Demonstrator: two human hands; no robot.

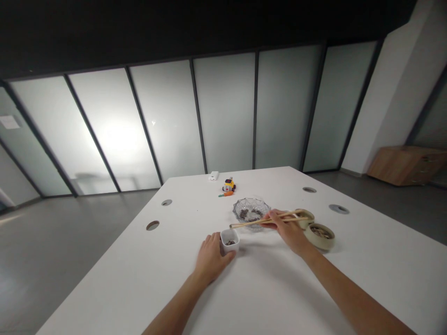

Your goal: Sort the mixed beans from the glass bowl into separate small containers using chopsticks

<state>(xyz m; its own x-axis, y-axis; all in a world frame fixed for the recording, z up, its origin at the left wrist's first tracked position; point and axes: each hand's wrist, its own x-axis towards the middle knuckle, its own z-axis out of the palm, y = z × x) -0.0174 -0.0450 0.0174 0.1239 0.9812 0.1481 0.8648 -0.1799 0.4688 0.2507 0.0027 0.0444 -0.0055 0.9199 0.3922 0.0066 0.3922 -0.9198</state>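
While the left hand [211, 256] steadies a small white cup [233, 248] on the near-left side of the glass bowl [251, 203], the right hand [284, 230] works a pair of wooden chopsticks [251, 222] from the bowl's right. The left fingers lie close together along the cup's left side and the thumb reaches across its near side, so the cup sits held between them, upright on the white table [150, 270]. The right fingers pinch the chopsticks, whose shafts cross in front of the glass bowl and whose tips meet close by the cup's far rim; a dark speck shows there, too small to tell whether it is a gripped piece. Small dark bits [229, 242] lie in the cup, and similar dark pieces [244, 214] are scattered inside the glass bowl. To the right of the bowl stand two pale green round containers, the nearer one [323, 245] with brownish bits inside, the farther one [312, 215] partly hidden behind the chopsticks. Beyond the bowl, toward its left, lie an orange toy carrot [227, 194], a yellow toy vehicle [229, 185] just behind that, and farther off a white device [213, 176].
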